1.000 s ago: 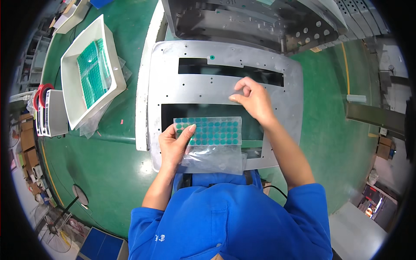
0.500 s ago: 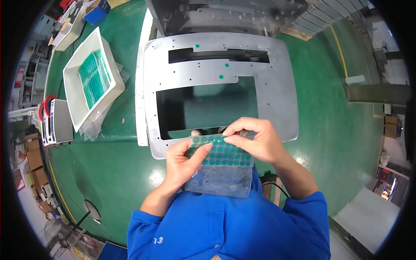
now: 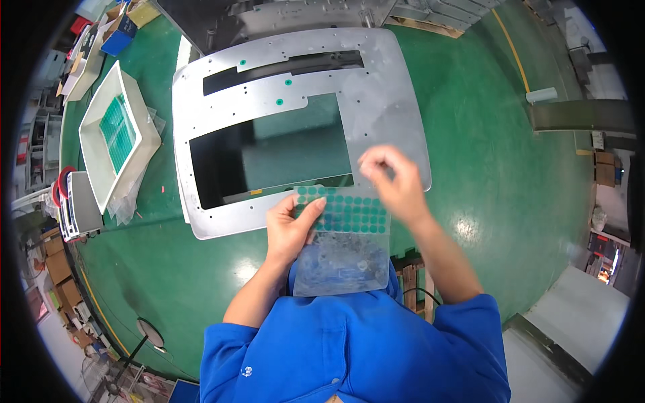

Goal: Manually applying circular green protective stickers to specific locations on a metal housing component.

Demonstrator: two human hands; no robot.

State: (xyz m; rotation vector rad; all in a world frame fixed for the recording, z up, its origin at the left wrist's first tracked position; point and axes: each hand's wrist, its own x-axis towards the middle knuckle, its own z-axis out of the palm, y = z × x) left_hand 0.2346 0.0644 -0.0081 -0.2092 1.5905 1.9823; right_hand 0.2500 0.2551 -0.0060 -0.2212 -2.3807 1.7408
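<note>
A see-through sheet with rows of round green stickers (image 3: 353, 215) is in my left hand (image 3: 289, 228), gripped by its left edge between thumb and fingers. The lower part of the sheet has no dots and hangs before my blue shirt. My right hand (image 3: 396, 185) is up over the right side of a large grey metal panel (image 3: 383, 107), fingers pinched together and slightly blurred. Whatever it may hold is too small to make out. On the panel are a long narrow slot, a big rectangular opening, small holes and several green dots (image 3: 288, 82).
On the left, a white tray (image 3: 138, 151) contains more green sheets (image 3: 117, 131). Behind the panel rises a metal housing (image 3: 269, 23). A round-headed stand (image 3: 149, 330) is at lower left, and a metal beam (image 3: 584, 115) juts in from the right.
My right hand has left the sheet's top edge and moved up and right over the panel. My left hand keeps the sheet. The view has shifted, so the panel appears farther left and tilted.
</note>
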